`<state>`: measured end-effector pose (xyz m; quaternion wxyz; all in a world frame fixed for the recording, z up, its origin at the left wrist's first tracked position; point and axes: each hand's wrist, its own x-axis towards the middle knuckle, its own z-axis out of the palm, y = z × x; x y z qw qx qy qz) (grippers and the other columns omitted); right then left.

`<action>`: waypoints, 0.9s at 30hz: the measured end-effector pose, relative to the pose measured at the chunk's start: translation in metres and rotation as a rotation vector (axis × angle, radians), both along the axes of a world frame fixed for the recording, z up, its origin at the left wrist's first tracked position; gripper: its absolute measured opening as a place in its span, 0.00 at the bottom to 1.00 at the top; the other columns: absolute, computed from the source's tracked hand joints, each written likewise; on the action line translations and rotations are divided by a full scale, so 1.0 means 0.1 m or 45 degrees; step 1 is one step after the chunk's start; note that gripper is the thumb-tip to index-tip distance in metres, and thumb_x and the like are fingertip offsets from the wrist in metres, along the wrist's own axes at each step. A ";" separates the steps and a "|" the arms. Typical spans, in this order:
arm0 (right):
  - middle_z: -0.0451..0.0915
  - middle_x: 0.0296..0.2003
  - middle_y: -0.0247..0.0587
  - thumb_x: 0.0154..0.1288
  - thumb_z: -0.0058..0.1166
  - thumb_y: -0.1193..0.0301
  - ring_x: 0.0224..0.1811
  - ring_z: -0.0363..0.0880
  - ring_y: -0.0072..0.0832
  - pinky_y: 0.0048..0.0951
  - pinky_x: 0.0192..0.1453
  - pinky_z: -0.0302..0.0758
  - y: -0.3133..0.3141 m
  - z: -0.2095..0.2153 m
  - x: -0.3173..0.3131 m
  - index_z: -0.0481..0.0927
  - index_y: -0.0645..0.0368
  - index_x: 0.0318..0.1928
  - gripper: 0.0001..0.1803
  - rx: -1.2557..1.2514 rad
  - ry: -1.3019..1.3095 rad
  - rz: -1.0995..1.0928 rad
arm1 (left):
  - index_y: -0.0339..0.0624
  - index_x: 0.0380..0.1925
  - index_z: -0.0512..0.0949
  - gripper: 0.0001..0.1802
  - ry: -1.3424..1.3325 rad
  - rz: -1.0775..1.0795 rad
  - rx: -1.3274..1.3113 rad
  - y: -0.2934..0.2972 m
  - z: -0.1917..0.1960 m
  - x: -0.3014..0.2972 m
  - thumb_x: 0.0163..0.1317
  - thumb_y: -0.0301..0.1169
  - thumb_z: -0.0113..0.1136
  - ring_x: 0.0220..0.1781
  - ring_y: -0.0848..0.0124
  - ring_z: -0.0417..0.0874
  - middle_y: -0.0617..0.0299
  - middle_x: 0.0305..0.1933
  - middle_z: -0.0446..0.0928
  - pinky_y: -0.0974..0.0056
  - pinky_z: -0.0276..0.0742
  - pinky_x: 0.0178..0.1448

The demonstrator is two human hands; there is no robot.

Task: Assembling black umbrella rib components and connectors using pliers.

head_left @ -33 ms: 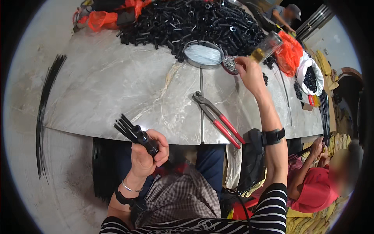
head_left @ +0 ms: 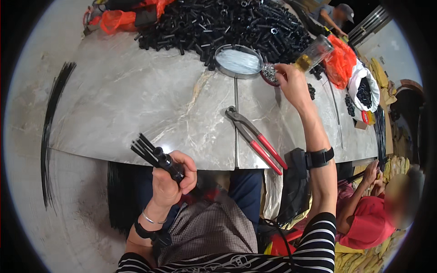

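Observation:
My left hand (head_left: 170, 179) is closed around a black plastic tube (head_left: 169, 164) near the table's front edge. A bundle of thin black rods (head_left: 144, 150) sticks out beside the tube, toward the upper left. At the far side, my right hand (head_left: 291, 82) hovers at a small red dish of shiny metal pieces (head_left: 269, 75). Its thumb and forefinger are curled together at the dish's edge; whether a piece sits between them is too small to see. Red-handled pincers (head_left: 256, 141) lie on the table between my two arms.
A round tin with a whitish filling (head_left: 239, 62) stands beside a big heap of black tubes (head_left: 223, 27). Behind my right hand is a clear jar (head_left: 314, 52). A white sack (head_left: 364, 86) holds black parts. Long black rods (head_left: 57, 127) hang at left. A person in red (head_left: 371, 218) works at right.

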<state>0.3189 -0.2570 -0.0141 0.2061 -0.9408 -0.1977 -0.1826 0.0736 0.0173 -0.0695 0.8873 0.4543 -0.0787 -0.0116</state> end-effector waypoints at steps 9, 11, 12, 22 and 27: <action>0.81 0.31 0.49 0.57 0.55 0.71 0.36 0.81 0.46 0.40 0.41 0.75 0.05 -0.20 0.08 0.83 0.60 0.34 0.08 -0.181 0.102 -0.108 | 0.31 0.35 0.72 0.47 0.166 -0.069 -0.120 0.02 -0.09 -0.03 0.44 0.73 0.50 0.13 0.79 0.63 0.67 0.13 0.61 0.74 0.59 0.16; 0.81 0.31 0.49 0.57 0.56 0.71 0.36 0.81 0.45 0.38 0.41 0.75 0.00 -0.25 0.13 0.84 0.60 0.34 0.08 -0.067 0.118 -0.115 | 0.32 0.35 0.72 0.48 0.139 -0.064 -0.142 0.02 -0.11 -0.02 0.41 0.74 0.49 0.13 0.80 0.62 0.69 0.13 0.61 0.74 0.60 0.16; 0.82 0.31 0.49 0.56 0.57 0.71 0.35 0.81 0.45 0.37 0.41 0.75 -0.03 -0.27 0.15 0.84 0.59 0.34 0.08 0.044 0.127 -0.108 | 0.32 0.35 0.72 0.48 0.144 -0.067 -0.137 0.00 -0.10 -0.01 0.41 0.74 0.49 0.13 0.80 0.62 0.69 0.13 0.61 0.74 0.60 0.16; 0.78 0.29 0.30 0.64 0.57 0.67 0.28 0.71 0.17 0.18 0.30 0.69 -0.24 -0.04 0.12 0.82 0.65 0.40 0.12 1.419 0.766 0.050 | 0.41 0.28 0.68 0.41 0.047 0.079 0.032 -0.12 -0.02 0.05 0.51 0.73 0.38 0.09 0.81 0.57 0.72 0.10 0.58 0.74 0.50 0.14; 0.76 0.35 0.30 0.67 0.54 0.66 0.32 0.68 0.16 0.17 0.32 0.67 -0.36 0.19 -0.45 0.77 0.60 0.42 0.11 1.870 1.010 0.457 | 0.38 0.31 0.69 0.43 0.034 0.104 0.055 -0.06 -0.11 0.03 0.51 0.74 0.38 0.11 0.80 0.58 0.70 0.12 0.58 0.73 0.52 0.16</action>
